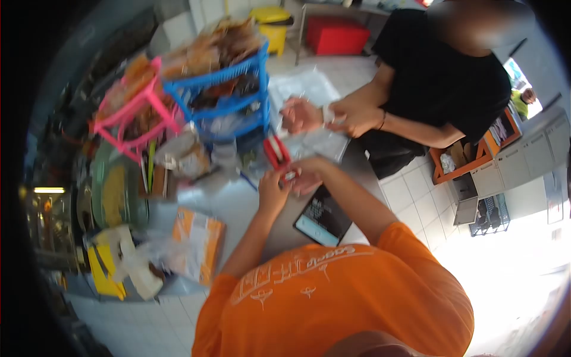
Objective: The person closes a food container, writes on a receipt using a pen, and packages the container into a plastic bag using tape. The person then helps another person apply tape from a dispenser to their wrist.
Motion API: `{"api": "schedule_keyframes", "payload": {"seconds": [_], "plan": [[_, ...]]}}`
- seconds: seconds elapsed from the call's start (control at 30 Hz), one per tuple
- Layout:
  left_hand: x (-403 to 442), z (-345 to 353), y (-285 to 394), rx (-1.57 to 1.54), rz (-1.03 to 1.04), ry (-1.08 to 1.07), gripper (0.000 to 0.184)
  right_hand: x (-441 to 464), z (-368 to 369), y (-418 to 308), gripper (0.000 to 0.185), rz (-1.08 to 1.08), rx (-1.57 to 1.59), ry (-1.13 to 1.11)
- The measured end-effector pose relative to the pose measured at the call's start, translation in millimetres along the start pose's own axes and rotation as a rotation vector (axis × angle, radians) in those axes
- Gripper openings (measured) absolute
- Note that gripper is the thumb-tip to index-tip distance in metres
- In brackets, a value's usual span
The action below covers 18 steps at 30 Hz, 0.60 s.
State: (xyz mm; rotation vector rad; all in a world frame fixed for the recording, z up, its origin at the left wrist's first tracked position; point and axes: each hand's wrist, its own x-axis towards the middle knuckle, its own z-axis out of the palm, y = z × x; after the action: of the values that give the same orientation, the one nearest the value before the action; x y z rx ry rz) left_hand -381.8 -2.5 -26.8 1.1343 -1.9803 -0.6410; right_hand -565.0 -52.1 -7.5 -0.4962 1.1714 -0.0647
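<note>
My left hand (pixel 273 191) is closed around the lower end of a narrow red object (pixel 276 152) with a white strip along it; its exact kind is unclear. Against it, my right hand (pixel 310 174) has curled fingers, and whatever they pinch is too small to make out. Just below my right hand lies a dark tablet-like item (pixel 324 217) with white text and a light-blue lower part. Across the table, another person's hands (pixel 330 119) meet at a white band on one wrist. Clear plastic sheets (pixel 303 86) lie under those hands.
On the metal table (pixel 238 211) stand a blue tiered rack (pixel 220 86) and a pink rack (pixel 140 122), both with packed goods. An orange-white packet (pixel 199 244) lies left of my arm. A person in black (pixel 440 83) stands opposite. Behind are a red box (pixel 337 35) and a yellow bin (pixel 272 28).
</note>
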Motion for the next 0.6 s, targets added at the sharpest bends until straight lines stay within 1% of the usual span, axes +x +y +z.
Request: {"api": "schedule_keyframes", "payload": {"seconds": [0.07, 0.13, 0.17, 0.23, 0.3, 0.37, 0.4, 0.5, 0.6], "plan": [[-2.9, 1.0, 0.9, 0.034, 0.046, 0.060, 0.036, -42.3, 24.8, -1.9, 0.034, -0.092, 0.047, -0.013], [-5.6, 0.0, -0.8, 0.028, 0.016, 0.039, 0.035, -48.4, 34.4, -3.4, 0.030, -0.074, 0.003, 0.081], [-7.6, -0.2, -1.9, 0.026, 0.015, 0.025, 0.034, -35.7, 30.2, 0.7, 0.029, -0.063, 0.032, 0.036], [-4.4, 0.9, -4.6, 0.019, 0.036, 0.010, 0.033, -9.0, 16.1, 0.8, 0.037, -0.045, 0.015, 0.032], [-1.2, 4.1, -7.7, 0.008, 0.074, 0.020, 0.032, -6.2, 12.2, -3.2, 0.049, -0.045, -0.035, 0.091], [-3.3, 6.2, -10.6, 0.012, 0.069, 0.022, 0.031, -6.1, 10.8, -3.2, 0.050, -0.049, -0.057, 0.112], [-2.7, 3.6, -6.1, 0.019, 0.053, 0.014, 0.031, -10.4, 12.7, -5.4, 0.047, -0.033, -0.061, 0.091], [-4.0, -0.4, 6.4, 0.054, -0.001, 0.004, 0.031, -15.7, 19.6, -11.9, 0.046, -0.028, -0.247, 0.183], [-4.2, 2.8, 0.0, 0.076, 0.013, -0.015, 0.031, -20.1, 22.0, -15.5, 0.044, -0.059, -0.332, 0.228]]}}
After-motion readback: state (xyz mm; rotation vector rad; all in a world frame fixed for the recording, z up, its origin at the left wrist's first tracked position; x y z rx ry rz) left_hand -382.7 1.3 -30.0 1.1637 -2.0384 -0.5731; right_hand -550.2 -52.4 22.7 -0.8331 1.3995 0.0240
